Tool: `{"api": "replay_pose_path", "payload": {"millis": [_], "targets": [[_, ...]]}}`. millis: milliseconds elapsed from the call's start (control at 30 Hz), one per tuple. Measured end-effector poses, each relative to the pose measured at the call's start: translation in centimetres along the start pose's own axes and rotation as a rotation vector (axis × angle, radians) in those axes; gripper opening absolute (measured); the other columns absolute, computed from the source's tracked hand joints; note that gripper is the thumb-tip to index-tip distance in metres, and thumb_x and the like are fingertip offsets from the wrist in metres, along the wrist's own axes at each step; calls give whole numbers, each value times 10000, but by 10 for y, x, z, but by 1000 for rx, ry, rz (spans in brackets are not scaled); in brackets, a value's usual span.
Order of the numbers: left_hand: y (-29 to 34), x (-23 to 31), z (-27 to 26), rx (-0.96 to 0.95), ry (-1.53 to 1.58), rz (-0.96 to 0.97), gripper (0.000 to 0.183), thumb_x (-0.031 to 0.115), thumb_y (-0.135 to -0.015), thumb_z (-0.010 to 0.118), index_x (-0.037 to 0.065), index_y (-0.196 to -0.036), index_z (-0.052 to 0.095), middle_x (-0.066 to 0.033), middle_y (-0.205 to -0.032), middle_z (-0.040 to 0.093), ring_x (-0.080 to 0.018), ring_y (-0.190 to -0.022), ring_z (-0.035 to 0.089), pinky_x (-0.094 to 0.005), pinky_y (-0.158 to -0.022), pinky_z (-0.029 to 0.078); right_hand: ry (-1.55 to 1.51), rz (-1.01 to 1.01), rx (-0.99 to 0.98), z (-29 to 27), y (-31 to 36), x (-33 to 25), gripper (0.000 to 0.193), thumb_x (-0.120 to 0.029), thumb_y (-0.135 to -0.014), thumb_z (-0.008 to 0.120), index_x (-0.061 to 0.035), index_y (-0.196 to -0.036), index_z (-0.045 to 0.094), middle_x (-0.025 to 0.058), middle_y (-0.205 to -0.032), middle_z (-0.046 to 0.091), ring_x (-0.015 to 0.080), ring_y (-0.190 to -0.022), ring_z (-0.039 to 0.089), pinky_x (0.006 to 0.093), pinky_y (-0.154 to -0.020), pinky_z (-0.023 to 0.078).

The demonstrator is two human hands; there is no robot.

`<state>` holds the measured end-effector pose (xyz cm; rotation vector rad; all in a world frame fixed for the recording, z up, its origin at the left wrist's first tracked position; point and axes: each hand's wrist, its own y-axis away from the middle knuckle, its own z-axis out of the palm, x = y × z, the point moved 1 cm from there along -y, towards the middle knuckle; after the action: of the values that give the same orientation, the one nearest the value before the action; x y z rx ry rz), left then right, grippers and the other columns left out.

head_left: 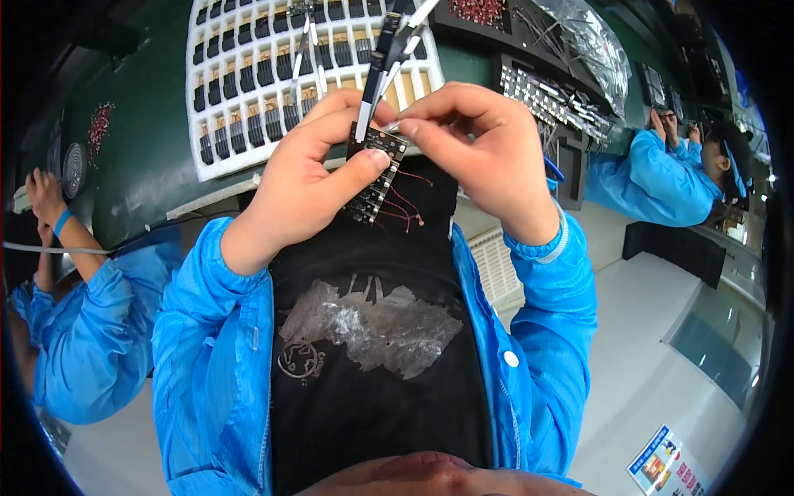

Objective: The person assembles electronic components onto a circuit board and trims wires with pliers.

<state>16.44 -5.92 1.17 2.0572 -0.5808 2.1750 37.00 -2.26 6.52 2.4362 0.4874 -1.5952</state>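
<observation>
My left hand (302, 178) holds a black circuit board (366, 201) over my lap, in front of the table edge, its thumb pressed on the board's face. Thin red wires (403, 211) hang from the board's right side. Long narrow black and white strips (378, 78) rise from its upper end over the foam tray. At the board's upper right corner my right hand (492, 149) is closed in a pinch. Something small and pale shows by its fingertips, too small to name.
A white foam tray (217, 169) with rows of black blocks lies on the green table (157, 74). To its right are a black tray (542, 45), a bundle of strips (579, 116), and a clear plastic bag (594, 41). Co-workers in blue sit left (95, 347) and right (657, 182).
</observation>
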Motion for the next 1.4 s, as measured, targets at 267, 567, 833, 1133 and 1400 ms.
{"api": "replay_pose_path", "payload": {"millis": [267,567,833,1133,1400], "targets": [[16,0,3,18,257,-166,180,168,-972,654,-5,-1014,628,-43,-984,589,-116,-912,540,-270,-845,426,239,-277,-98,1,10,-5,102,-67,-842,736,-5,-921,721,127,-770,665,245,-676,653,332,-611,511],[21,-3,-9,-115,414,-199,184,121,-962,676,-18,-1077,641,-18,-1004,618,-76,-943,566,-237,-844,466,-46,-128,-187,2,17,-1,109,-101,-920,712,-25,-997,703,62,-817,677,133,-736,642,286,-629,486],[21,-4,7,-77,634,-129,204,198,-980,652,1,-1036,643,-44,-974,625,-117,-936,568,-275,-876,442,-640,3,72,45,41,27,174,-53,-932,725,7,-1092,694,14,-953,694,29,-812,596,196,-667,465],[25,-5,10,-40,715,-189,250,198,-983,650,-16,-1111,638,-60,-997,654,-127,-960,600,-285,-908,460,-680,-206,193,68,40,33,150,-10,-939,683,9,-1088,686,71,-1041,638,111,-841,632,228,-727,482],[28,-9,12,9,710,-211,323,202,-979,664,-34,-1195,618,-52,-1012,670,-115,-968,612,-284,-923,469,-727,-142,178,73,41,21,98,32,-991,578,24,-1074,629,64,-1076,563,113,-870,594,260,-808,500]]}}
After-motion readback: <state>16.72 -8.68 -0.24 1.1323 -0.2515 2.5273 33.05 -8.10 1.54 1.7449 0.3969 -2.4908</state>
